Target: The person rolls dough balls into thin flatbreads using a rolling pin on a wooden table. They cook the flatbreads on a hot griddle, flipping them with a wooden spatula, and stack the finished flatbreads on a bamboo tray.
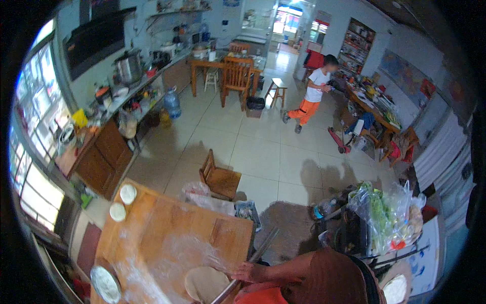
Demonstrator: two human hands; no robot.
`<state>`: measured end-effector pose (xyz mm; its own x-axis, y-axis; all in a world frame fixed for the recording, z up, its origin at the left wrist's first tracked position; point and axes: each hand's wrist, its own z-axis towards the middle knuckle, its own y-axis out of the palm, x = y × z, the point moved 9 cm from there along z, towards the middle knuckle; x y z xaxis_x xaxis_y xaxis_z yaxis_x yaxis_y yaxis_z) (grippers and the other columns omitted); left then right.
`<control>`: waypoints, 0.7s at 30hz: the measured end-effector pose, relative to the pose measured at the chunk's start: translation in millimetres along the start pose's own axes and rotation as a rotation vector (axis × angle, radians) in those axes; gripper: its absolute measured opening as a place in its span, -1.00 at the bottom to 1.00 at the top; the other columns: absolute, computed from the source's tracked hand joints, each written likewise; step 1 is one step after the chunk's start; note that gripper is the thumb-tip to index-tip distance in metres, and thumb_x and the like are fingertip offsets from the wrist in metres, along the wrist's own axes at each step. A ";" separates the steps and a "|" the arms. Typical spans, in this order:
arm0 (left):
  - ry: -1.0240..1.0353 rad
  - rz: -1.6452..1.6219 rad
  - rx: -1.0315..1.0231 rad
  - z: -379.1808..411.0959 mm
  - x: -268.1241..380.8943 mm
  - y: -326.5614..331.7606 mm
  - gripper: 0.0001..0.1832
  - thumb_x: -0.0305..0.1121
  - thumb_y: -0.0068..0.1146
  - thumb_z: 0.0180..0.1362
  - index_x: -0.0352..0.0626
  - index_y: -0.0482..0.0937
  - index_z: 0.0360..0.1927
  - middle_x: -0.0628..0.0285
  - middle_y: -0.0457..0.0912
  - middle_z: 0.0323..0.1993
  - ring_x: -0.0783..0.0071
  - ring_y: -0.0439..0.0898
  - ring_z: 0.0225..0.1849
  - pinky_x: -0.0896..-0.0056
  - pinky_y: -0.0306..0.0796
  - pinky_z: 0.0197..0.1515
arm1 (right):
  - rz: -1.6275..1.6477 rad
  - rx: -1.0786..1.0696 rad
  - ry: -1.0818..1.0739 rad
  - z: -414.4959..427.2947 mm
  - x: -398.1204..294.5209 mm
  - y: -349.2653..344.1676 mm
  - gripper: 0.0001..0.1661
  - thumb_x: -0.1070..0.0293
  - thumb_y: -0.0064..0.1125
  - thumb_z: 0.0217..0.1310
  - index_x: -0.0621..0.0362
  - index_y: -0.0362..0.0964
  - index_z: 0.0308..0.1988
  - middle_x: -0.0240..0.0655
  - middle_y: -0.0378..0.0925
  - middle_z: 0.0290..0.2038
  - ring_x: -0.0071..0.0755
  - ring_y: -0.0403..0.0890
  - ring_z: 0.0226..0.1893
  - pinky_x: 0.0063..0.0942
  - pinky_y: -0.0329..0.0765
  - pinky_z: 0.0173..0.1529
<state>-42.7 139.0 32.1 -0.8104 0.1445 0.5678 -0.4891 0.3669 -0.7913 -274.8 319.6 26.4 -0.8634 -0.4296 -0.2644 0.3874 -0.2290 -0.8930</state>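
At the bottom of the head view, my right hand [250, 271] grips a long wooden rolling pin [264, 245], which slants across the near right edge of the wooden table [231, 235]. The lower part of the pin lies over a round, flat sheet of dough [205, 283]. White flour [140, 279] dusts the tabletop around the dough. My left hand is out of view. A brown ribbed item [334, 275] with a dark band, perhaps a hat, covers part of the arm at lower right.
Two pale round pieces [128, 194] sit at the table's far left corner. A bowl of white powder [105, 285] stands at its left edge. Beyond are a wooden chair [224, 182] and a person [313, 93] near a cluttered desk. Bagged greens [376, 209] are piled at right.
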 end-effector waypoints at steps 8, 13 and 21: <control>0.206 0.433 0.378 18.6 38.6 -54.9 -0.49 -0.19 -0.12 0.41 -0.39 0.42 0.26 -0.16 0.42 0.30 -0.11 0.35 0.36 0.00 0.25 0.40 | -0.135 0.126 0.303 104.6 79.7 62.8 -0.41 0.09 0.27 0.08 0.11 0.48 0.09 -0.19 0.50 0.07 -0.04 0.46 0.14 0.04 0.30 0.28; 0.083 0.198 0.401 115.5 -108.8 -14.1 -0.47 -0.04 -0.01 0.37 -0.31 0.47 0.17 -0.19 0.62 -0.22 -0.14 0.56 -0.05 -0.12 0.41 0.04 | -0.019 0.234 0.108 134.5 86.5 43.3 -0.60 0.16 0.27 0.07 0.08 0.50 -0.10 -0.29 0.52 -0.10 -0.12 0.51 -0.03 0.02 0.38 0.12; -0.285 0.016 -0.413 -38.1 -50.6 53.5 -0.65 -0.11 0.31 0.11 -0.21 0.68 -0.24 0.01 0.71 -0.38 0.08 0.68 -0.26 0.03 0.50 -0.20 | 0.145 -0.179 0.207 10.7 9.3 -31.5 -0.61 0.15 0.09 0.19 0.04 0.53 -0.02 -0.29 0.59 -0.13 -0.14 0.59 -0.12 -0.03 0.45 -0.03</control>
<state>-15.5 186.3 -30.3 -0.9007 -0.0827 0.4266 -0.3542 0.7083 -0.6106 -291.5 313.5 55.9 -0.8579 -0.2549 -0.4461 0.4643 -0.0131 -0.8856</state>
